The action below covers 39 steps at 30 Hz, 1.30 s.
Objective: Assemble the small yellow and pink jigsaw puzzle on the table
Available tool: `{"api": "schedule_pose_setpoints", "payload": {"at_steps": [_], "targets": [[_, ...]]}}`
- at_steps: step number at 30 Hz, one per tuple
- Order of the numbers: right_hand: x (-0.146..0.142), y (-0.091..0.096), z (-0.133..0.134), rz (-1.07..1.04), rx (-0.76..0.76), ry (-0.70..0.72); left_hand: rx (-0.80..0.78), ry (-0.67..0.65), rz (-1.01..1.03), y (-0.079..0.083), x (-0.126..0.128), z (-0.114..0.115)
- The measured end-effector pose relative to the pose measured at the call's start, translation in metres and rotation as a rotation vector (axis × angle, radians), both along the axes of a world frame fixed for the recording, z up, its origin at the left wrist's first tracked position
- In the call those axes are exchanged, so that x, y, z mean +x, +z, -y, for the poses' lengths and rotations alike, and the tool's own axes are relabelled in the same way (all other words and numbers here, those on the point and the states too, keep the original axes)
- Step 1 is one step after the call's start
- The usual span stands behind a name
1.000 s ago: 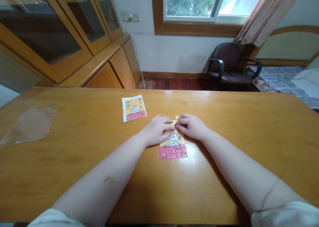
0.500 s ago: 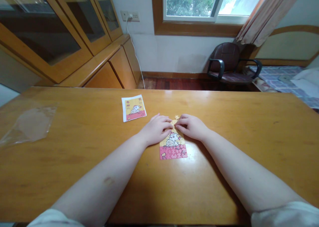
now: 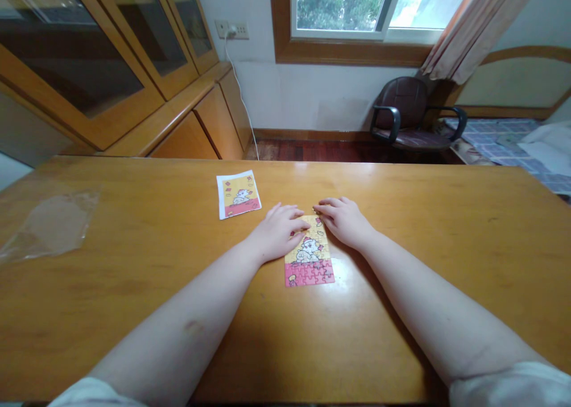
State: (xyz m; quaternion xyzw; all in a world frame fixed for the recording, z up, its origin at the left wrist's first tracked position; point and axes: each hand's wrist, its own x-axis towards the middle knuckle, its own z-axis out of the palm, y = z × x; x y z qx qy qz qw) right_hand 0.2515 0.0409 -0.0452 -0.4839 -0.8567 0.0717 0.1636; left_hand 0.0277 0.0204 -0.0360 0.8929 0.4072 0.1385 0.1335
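Note:
A jigsaw puzzle (image 3: 308,271) lies flat on the table, yellow above and pink below, with a white cartoon animal in the middle. My left hand (image 3: 280,231) rests over its upper left side, fingers stretched out onto the pieces and hiding part of that edge. Just beyond the puzzle's top edge, the fingertips of my right hand (image 3: 345,221) close on a small loose puzzle piece (image 3: 314,211), mostly covered by them. A white-bordered picture card (image 3: 241,195) with the same design lies to the left, beyond my left hand.
The wooden table (image 3: 419,240) spreads wide on both sides. A clear plastic bag (image 3: 56,222) lies at its left. Behind the table stand a glass-fronted cabinet (image 3: 178,91), an office chair (image 3: 404,112) and a bed (image 3: 504,142).
My right hand has moved from the puzzle's upper part up to the loose piece above it, uncovering the upper right corner. My left hand has stayed nearly still.

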Motion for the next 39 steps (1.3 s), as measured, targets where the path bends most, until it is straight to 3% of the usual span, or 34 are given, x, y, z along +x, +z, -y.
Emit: {"api": "schedule_pose_setpoints", "payload": {"at_steps": [15,23,31,39], "targets": [[0.001,0.001,-0.001,0.014,-0.071,-0.15,0.012,0.11,-0.006,-0.002,-0.001,-0.004],[-0.001,0.003,-0.001,0.006,-0.142,-0.211,0.02,0.114,-0.008,-0.003,-0.002,-0.004],[0.001,0.005,0.0,-0.057,-0.174,-0.166,-0.013,0.121,-0.004,-0.001,-0.001,-0.004],[-0.002,0.011,0.002,-0.029,-0.265,-0.276,-0.007,0.121,0.007,-0.001,0.0,-0.004]]}}
